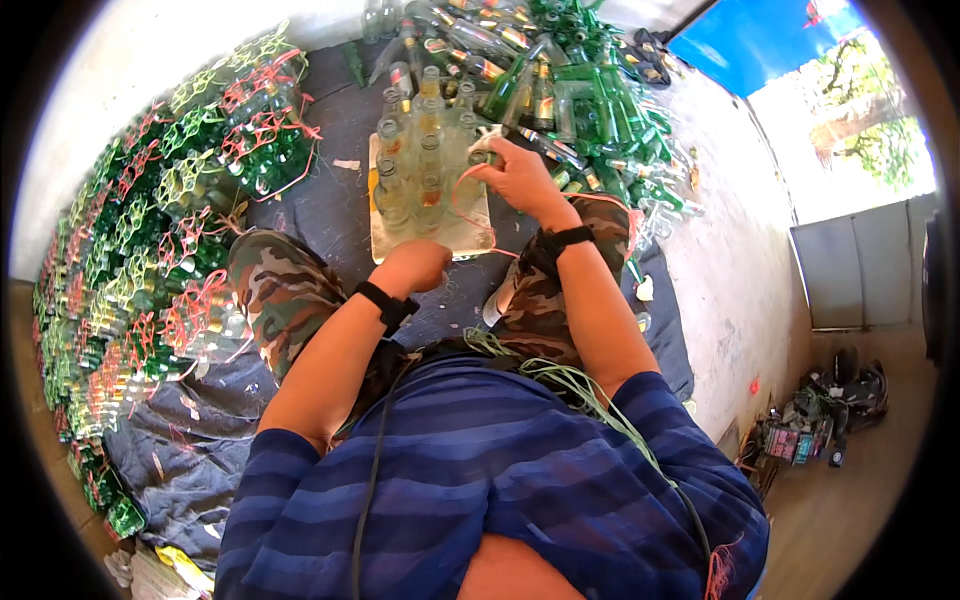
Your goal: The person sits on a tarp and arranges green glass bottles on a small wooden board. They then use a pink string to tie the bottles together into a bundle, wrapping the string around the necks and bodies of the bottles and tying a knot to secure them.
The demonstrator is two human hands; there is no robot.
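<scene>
So, over on the left there's a big wall of bundled bottles (185,205), mostly green glass, all laced up with pink and yellow-green strips. A dark sheet (205,425) covers the ground, running from beside that stack to under the person's legs. The camo trousers (290,290) are spread wide with the work sitting between the knees.

The left hand (415,266) is curled into a loose fist right by the near edge of a pale board (478,236); can't tell if anything's tucked in those fingers. On the board, a cluster of clear bottles (430,180) stands upright in rows, between the stack and the loose pile.

The right hand (520,180) is at the right side of that cluster, fingers clamped on a pink strip (457,190) close to a bottle's mouth. The strip loops down toward the board's near right corner.

Farther off and to the right is a messy heap of loose bottles (610,100), green, clear and some labelled. Far right: a blue sheet (750,45) up high, then nearer, a grey panel (860,265) and some clutter (815,420) on the floor.
</scene>
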